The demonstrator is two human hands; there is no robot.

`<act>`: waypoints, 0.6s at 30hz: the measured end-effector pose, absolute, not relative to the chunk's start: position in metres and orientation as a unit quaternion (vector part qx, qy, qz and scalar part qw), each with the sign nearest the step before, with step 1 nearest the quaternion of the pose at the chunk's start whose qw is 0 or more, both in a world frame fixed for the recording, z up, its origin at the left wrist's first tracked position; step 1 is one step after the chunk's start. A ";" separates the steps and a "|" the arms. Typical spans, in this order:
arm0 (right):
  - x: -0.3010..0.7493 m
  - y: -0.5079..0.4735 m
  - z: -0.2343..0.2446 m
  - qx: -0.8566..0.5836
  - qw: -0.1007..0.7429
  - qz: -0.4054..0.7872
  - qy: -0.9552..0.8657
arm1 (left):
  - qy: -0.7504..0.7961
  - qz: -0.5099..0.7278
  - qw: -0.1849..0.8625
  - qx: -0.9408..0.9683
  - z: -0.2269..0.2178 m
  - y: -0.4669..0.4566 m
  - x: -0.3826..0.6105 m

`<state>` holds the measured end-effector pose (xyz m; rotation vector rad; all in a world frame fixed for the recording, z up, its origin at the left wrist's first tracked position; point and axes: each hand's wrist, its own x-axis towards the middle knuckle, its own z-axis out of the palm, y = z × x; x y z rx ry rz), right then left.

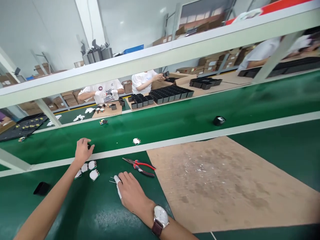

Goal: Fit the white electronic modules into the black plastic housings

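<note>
Left grip (84, 150) at dark object (89, 146), mostly hidden

both forearms are bare as far as they show, slender at the wrist and wider toward the lower edge of the view. the left hand (84, 150) is ungloved, its fingers bare. the right hand (132, 190) wears a smooth white cover (118, 189) like a narrow sleeve over one digit on the thumb side; its other fingers are bare. round the right wrist sits a wristwatch (161, 216) with a round silver-coloured case, a pale dial with fine markings too small to read, and a dark reddish-brown strap (157, 228).
</note>
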<state>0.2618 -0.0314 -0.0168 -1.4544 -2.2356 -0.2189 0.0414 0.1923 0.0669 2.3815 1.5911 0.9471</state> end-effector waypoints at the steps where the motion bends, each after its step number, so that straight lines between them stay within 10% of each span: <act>1: 0.261 -0.031 -0.016 -0.529 0.225 -0.072 -0.815 | 0.496 0.306 0.060 0.810 0.063 0.191 0.058; 18: 0.265 -0.032 -0.017 -0.531 0.223 -0.033 -0.817 | 0.248 0.235 0.170 0.924 0.041 0.176 0.280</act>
